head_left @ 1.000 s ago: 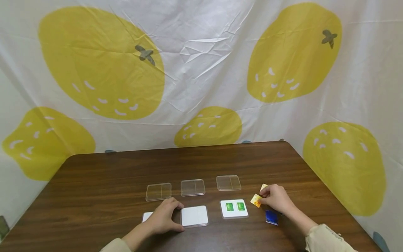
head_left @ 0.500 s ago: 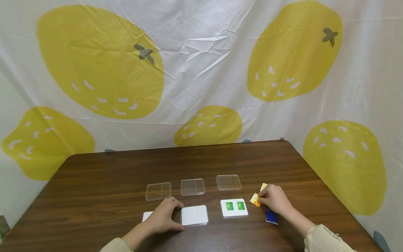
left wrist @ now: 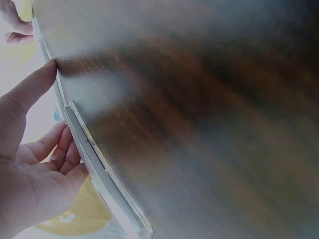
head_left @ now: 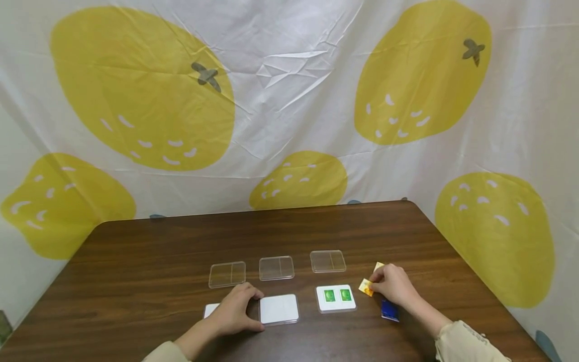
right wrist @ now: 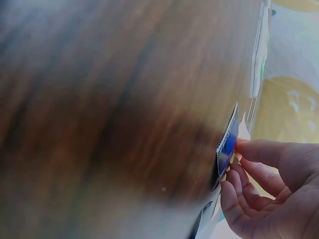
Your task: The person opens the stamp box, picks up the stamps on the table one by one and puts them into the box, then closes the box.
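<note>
In the head view my left hand [head_left: 236,310] sits at the left side of a flat clear case holding a white card [head_left: 279,308]; thumb and index finger grip its near and far left corners. A second white-card case [head_left: 210,309] lies partly hidden behind that hand. My right hand [head_left: 394,285] pinches a small yellow-and-orange square [head_left: 366,287] between thumb and fingers, low over the table. Another pale yellow square [head_left: 378,266] shows just beyond the fingers. Below the hand lies a dark blue square packet [head_left: 389,310], also in the right wrist view, where it partly covers the fingertips' work.
A case with two green pictures [head_left: 336,298] on its white card stands between the hands. Three clear lids [head_left: 227,274] lie in a row farther back on the brown wood table [head_left: 149,281]. A lemon-print cloth [head_left: 289,110] hangs behind the table's far edge.
Both hands stay nearly in place. The right hand's fingers shift very slightly around the yellow square. The camera view drifts a little.
</note>
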### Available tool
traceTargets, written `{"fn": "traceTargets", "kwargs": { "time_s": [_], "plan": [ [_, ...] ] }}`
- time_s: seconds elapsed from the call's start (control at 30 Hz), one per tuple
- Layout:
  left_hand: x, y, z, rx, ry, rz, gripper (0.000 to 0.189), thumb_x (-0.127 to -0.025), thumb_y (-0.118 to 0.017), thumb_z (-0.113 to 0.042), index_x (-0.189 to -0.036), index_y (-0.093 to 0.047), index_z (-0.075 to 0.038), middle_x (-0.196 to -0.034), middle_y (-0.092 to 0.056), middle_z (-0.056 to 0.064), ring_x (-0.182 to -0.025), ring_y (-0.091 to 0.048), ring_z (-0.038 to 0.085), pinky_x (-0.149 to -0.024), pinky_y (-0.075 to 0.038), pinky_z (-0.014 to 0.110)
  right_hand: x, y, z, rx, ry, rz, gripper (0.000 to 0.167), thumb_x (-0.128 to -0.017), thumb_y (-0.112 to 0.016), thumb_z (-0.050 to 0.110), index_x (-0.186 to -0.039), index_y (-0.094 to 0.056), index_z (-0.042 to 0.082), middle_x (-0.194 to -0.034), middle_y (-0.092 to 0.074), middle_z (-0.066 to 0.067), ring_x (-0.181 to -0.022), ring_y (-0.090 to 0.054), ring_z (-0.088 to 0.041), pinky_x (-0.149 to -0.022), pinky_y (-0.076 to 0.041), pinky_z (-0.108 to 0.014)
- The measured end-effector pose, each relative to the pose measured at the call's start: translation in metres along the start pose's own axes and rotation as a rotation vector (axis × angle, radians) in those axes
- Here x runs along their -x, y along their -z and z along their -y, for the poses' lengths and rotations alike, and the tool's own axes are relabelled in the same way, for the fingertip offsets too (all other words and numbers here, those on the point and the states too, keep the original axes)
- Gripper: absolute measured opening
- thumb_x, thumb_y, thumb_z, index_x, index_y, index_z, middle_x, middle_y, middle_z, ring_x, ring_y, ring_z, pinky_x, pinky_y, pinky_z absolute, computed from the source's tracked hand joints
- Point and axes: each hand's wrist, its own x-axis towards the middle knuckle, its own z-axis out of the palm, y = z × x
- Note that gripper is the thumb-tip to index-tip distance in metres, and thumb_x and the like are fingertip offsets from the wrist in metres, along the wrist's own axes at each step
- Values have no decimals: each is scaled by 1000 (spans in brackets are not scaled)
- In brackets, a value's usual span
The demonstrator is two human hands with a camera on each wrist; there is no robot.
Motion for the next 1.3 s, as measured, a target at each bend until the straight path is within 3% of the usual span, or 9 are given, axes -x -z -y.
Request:
{"fn": "traceTargets", "kwargs": {
  "time_s": [0.33, 0.53, 0.8, 0.97, 1.17, 1.3],
  "plan": [
    [1, 0, 1, 1, -8, -9, 53, -58, -83, -29, -99, -60, -3, -93, -53, 0, -92, -50, 21, -81, -42, 36, -4, 1, 0, -20, 10, 19, 12, -65, -72, 1, -67, -61, 4, -61, -58, 1, -56, -51, -10, -52, -42, -24],
    [1, 0, 2, 3, -13, -9, 54, -58, -83, -30, -99, -60, -3, -93, -53, 0, -92, -50, 21, -82, -42, 36, -8, 6, -1, -93, -35, 61, 16, -59, -76, -1, -67, -62, 1, -61, -57, 0, -54, -50, -10, -48, -43, -24],
    [0, -1, 2, 5, -12, -1, 54, -58, -83, -30, -99, -60, -3, -93, -52, -1, -92, -50, 20, -82, -42, 37, -10, 10, -9, -254, -101, 124, 7, -66, -69, -7, -71, -64, -5, -64, -61, -7, -53, -57, -15, -46, -50, -28],
    [0, 0, 1, 6, -4, 9, 55, -58, -83, -30, -100, -60, -3, -93, -52, -1, -93, -50, 20, -83, -42, 37, -14, 16, -12, -336, -106, 197, 5, -71, -65, -7, -75, -65, -9, -68, -62, -9, -58, -58, -15, -50, -52, -29],
    [0, 2, -1, 18, 10, 25, 55, -59, -83, -30, -101, -60, -2, -95, -53, 0, -94, -49, 21, -84, -42, 39, -21, 26, -11, -486, -134, 308, 15, -74, -61, -4, -84, -62, -16, -71, -61, -7, -62, -59, -14, -56, -53, -31],
    [0, 3, -1, 17, 13, 29, 55, -59, -83, -30, -101, -60, -2, -95, -53, 0, -94, -49, 21, -83, -42, 39, -24, 32, -4, -518, -136, 351, 19, -76, -62, -1, -87, -62, -16, -76, -61, -6, -65, -59, -15, -59, -53, -32]
  ]
}}
